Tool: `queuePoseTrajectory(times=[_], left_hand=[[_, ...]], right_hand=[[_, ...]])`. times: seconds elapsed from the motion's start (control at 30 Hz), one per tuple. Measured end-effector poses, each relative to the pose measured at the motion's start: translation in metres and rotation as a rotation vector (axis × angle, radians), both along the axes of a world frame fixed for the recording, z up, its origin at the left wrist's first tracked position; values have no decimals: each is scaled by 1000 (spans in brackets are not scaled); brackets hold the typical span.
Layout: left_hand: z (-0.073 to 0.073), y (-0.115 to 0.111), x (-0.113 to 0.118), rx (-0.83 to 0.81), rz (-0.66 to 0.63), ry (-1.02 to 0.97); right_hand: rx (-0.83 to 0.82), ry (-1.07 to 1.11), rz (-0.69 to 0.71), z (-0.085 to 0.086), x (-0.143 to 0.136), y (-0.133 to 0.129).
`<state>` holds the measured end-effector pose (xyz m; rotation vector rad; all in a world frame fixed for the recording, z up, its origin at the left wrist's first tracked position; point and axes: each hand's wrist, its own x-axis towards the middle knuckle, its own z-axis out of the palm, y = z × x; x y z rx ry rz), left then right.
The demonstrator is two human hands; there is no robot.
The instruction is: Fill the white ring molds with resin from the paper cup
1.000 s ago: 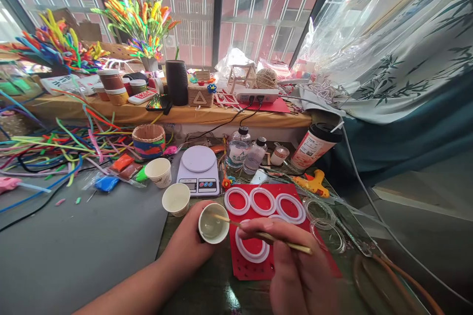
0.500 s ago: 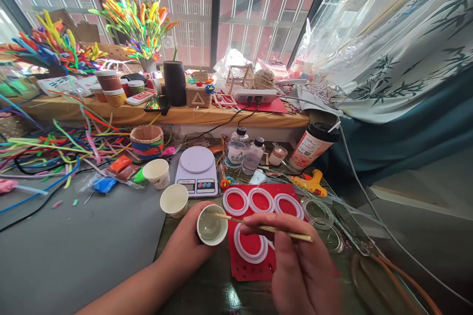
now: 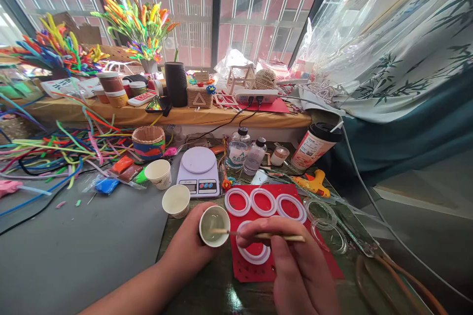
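A paper cup (image 3: 215, 240) with clear liquid inside is gripped by my left hand (image 3: 194, 236), its mouth tilted up towards me. My right hand (image 3: 291, 251) pinches a thin wooden stick (image 3: 273, 236), whose tip reaches into the liquid. Beneath my right hand lies a red sheet (image 3: 254, 273) carrying several white ring-shaped molds (image 3: 262, 202); my fingers cover part of a lower one. Two more paper cups (image 3: 176, 201) stand beyond my left hand, beside a white kitchen scale (image 3: 198, 172).
Two clear bottles (image 3: 253, 156) stand behind the sheet, near a lidded drink cup (image 3: 314, 146). A yellow glue gun (image 3: 315, 183) and clear rings (image 3: 320, 214) lie at the right. Colourful pipe cleaners (image 3: 66, 145) spread over the left.
The stick tip has moved lower inside the cup, and the stick lies more level. My right hand has shifted slightly left relative to the cup. The view has shifted slightly.
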<state>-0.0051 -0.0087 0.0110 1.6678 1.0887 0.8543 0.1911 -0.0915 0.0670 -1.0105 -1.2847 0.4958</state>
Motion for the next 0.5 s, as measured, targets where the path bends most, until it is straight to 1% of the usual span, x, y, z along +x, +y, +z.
queuePoseTrajectory(times=[0.13,0.23,0.37,0.5], left_hand=[[-2,0,-1,13,11,-6],[-3,0,-1,3,-6,-1],[-4,0,-2,11,10,4],[-5,0,-2,19,12,-1]], right_hand=[[-42,44,-89,4,-5,-2],[-90,77,-20,6,-9,-3],[-87,89,-69,6,-9,-2],[-95,92,-29,5,-10,-2]])
